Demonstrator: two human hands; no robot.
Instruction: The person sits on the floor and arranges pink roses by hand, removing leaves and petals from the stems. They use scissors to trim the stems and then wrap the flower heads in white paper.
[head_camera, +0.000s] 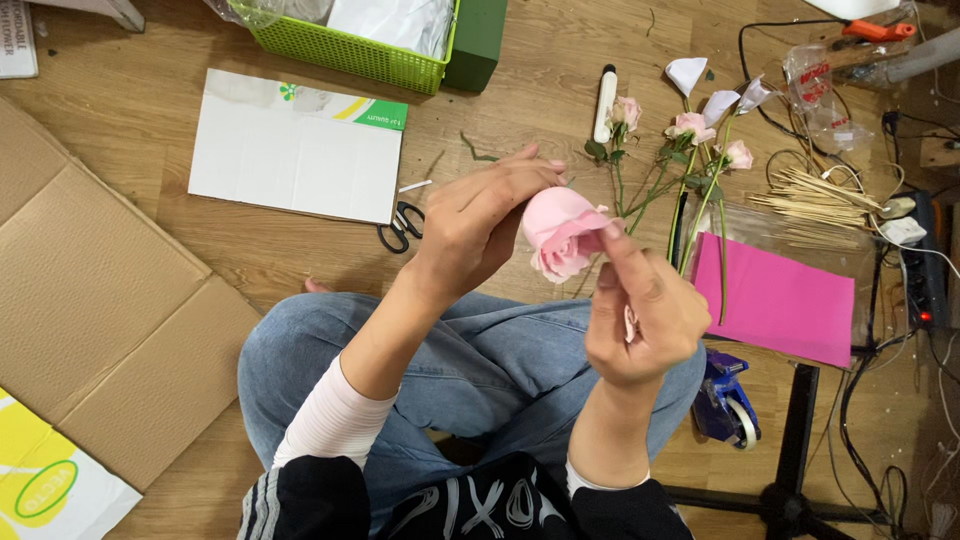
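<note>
A: In the head view, where does the pink paper rose (560, 232) sit?

B: It is held up over the person's lap, above the blue jeans (470, 370), between both hands. Taking the rose as the landmark, the left hand (478, 225) is just to its left, touching it, with the fingers (520, 180) curled over the top and back of the bloom, seemingly to hold it steady.

A: And the right hand (645, 315)?

B: Just below and to the right of the rose. Its forefinger and thumb are pressed together, pinching an outer petal at the bloom's edge; the other fingers are folded into the palm, where a small pale scrap shows. That grip looks suited to shaping or pressing down one petal while the other hand keeps the bloom from turning.

A: What lies around it?

B: Everything lies on the wooden floor. Above and to the right of the rose are the finished stemmed flowers (690, 150), laid side by side, with a white glue stick (605, 102) beside them. Right of the rose is a magenta paper sheet (775, 298), and beyond that a bundle of thin wooden sticks (815, 192). Black scissors (401, 225) lie left of the rose, near a white box (296, 145), and a green basket (350, 50) sits farther up. A blue tape dispenser (728, 400) is below and to the right, all apparently within arm's reach.
</note>
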